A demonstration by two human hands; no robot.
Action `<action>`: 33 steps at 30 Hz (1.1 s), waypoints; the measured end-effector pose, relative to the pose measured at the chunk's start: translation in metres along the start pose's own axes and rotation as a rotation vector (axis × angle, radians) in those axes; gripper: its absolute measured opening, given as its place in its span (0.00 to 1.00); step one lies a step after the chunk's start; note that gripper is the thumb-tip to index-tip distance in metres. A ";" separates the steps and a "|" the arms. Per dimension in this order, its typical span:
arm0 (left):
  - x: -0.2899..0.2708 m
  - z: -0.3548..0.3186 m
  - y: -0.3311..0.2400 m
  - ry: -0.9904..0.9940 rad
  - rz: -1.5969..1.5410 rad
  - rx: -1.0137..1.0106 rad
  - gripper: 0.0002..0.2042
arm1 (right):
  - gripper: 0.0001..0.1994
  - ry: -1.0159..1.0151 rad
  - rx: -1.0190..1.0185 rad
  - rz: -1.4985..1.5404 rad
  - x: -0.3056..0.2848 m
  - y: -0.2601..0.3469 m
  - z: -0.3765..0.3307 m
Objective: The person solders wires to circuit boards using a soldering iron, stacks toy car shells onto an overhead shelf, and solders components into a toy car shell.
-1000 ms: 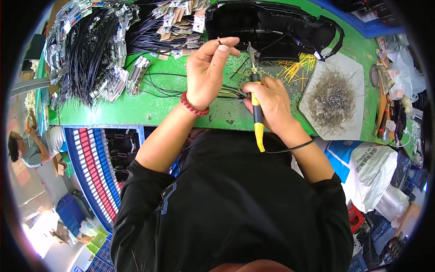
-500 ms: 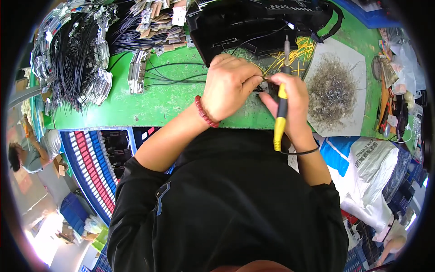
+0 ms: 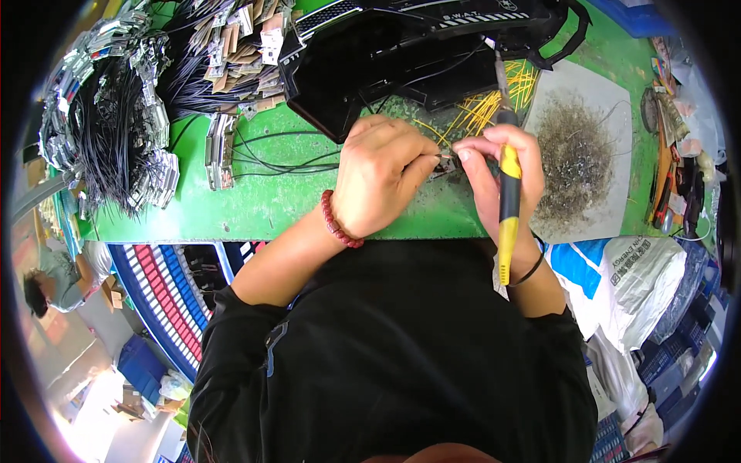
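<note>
Green tabletop (image 3: 266, 207) with a black casing (image 3: 409, 50) at 12 o'clock and a debris-strewn grey sheet (image 3: 554, 83) at 2 o'clock
The left hand (image 3: 386, 174) pinches a thin dark piece (image 3: 444, 157) between 1 and 2 o'clock, fingertips just beside those of the right hand (image 3: 488, 184), which is clamped around a yellow-and-black soldering iron (image 3: 509, 197), tip toward 12; whether the right fingertips also grip the piece, I cannot tell. Black wires (image 3: 287, 168) lie at 10 o'clock, yellow wires (image 3: 482, 109) nearer 1 o'clock
</note>
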State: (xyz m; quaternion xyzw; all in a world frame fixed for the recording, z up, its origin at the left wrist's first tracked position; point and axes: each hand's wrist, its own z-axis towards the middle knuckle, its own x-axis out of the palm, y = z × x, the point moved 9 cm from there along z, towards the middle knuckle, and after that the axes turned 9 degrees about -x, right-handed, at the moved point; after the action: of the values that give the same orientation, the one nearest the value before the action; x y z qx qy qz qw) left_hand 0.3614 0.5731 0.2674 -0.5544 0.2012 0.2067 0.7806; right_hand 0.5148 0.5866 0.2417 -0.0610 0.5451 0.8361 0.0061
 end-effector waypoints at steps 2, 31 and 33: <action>-0.001 -0.003 0.000 -0.015 0.006 -0.016 0.05 | 0.16 0.020 -0.054 -0.029 -0.002 0.005 -0.002; -0.002 -0.005 0.002 -0.080 0.025 0.008 0.04 | 0.14 0.101 -0.288 -0.185 0.002 0.025 -0.004; -0.002 -0.006 0.002 -0.083 0.025 0.015 0.04 | 0.14 0.120 -0.348 -0.201 0.004 0.032 -0.004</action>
State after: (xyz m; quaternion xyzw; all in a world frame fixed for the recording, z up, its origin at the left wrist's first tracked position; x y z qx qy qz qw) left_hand 0.3581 0.5681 0.2655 -0.5371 0.1770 0.2378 0.7897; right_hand 0.5085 0.5694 0.2686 -0.1651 0.3832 0.9076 0.0464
